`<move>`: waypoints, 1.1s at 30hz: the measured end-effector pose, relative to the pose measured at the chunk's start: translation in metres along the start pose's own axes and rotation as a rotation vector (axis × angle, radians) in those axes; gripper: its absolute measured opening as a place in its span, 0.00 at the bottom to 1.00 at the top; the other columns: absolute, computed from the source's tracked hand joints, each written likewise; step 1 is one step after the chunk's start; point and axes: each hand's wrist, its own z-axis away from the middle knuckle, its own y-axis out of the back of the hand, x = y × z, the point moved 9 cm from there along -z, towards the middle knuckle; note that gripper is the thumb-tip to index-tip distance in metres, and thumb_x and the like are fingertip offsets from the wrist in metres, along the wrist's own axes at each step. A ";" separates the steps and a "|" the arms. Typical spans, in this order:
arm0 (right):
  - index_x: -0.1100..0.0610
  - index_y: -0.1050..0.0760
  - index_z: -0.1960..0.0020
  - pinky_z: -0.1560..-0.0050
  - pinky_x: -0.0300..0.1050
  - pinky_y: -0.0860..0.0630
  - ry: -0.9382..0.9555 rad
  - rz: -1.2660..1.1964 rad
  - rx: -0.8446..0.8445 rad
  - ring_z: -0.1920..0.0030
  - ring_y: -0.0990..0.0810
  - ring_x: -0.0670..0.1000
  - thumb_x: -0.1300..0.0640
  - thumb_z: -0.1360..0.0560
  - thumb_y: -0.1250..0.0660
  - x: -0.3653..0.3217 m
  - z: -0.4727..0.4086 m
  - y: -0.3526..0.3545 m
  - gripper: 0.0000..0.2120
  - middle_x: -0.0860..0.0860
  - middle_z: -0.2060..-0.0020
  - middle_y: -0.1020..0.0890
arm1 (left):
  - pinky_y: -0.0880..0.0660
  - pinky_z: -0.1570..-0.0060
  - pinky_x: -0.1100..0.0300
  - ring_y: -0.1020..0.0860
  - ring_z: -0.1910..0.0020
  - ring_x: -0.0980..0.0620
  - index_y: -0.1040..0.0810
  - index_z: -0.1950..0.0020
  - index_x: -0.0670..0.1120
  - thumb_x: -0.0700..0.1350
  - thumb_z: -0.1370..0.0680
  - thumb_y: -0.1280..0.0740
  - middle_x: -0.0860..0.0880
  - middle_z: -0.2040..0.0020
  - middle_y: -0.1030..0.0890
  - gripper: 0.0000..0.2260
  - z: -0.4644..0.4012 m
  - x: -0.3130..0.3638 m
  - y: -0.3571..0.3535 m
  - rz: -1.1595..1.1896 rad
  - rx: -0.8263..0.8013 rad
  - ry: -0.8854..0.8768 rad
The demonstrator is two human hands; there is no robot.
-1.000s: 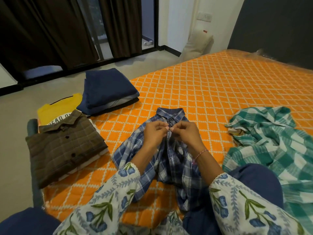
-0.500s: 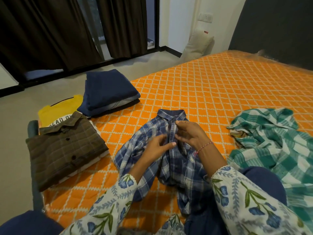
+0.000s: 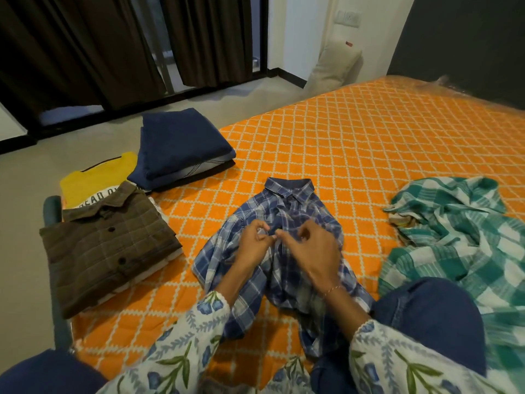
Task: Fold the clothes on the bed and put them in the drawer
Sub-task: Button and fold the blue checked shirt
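Head view: we see the blue plaid shirt (image 3: 272, 251) lying collar-up at the centre of the orange quilted bed (image 3: 355, 143), its lower part rumpled toward us. Our left hand (image 3: 254, 243) and right hand (image 3: 312, 251) meet over the shirt's front, close together, fingers curled and pinching the placket; we judge that we are working on a button there, though the button itself is too small to make out.

At 9 o'clock from the shirt a folded brown checked shirt (image 3: 108, 251) tops a small pile, with a yellow T-shirt (image 3: 96, 180) showing behind it. At 11 o'clock sits a stack of folded navy garments (image 3: 181, 149). At 3 o'clock a green-and-white checked cloth (image 3: 460, 237) lies crumpled and unfolded. Dark curtains (image 3: 85, 46) hang at 11 o'clock across the floor, and a pillow (image 3: 335, 66) leans on the wall at 1 o'clock. No drawer is in view.

The shirt looks light, thin and limp; we expect it to sag and wrinkle when lifted. We judge the shoulders or side seams the best places to take hold, smoothing it flat before each fold.
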 end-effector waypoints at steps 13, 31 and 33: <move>0.60 0.26 0.66 0.71 0.41 0.34 -0.355 -0.572 -0.266 0.71 0.30 0.52 0.62 0.24 0.33 0.047 0.004 -0.057 0.12 0.54 0.72 0.26 | 0.33 0.71 0.59 0.30 0.69 0.58 0.24 0.50 0.43 0.26 0.24 0.46 0.42 0.37 0.24 0.16 0.002 -0.007 -0.003 -0.233 0.048 -0.010; 0.57 0.26 0.67 0.72 0.41 0.31 -0.579 -0.693 -0.242 0.71 0.27 0.49 0.63 0.24 0.34 0.068 0.013 -0.071 0.12 0.53 0.71 0.24 | 0.35 0.66 0.55 0.26 0.60 0.43 0.30 0.37 0.47 0.33 0.23 0.40 0.45 0.41 0.29 0.16 0.011 0.000 -0.025 -1.080 0.058 -0.238; 0.56 0.25 0.66 0.71 0.40 0.32 -0.616 -0.761 -0.270 0.71 0.27 0.48 0.62 0.25 0.33 0.067 0.015 -0.074 0.11 0.52 0.71 0.24 | 0.36 0.67 0.54 0.28 0.62 0.43 0.30 0.38 0.47 0.35 0.22 0.40 0.44 0.38 0.31 0.14 0.014 0.004 -0.029 -1.098 0.040 -0.332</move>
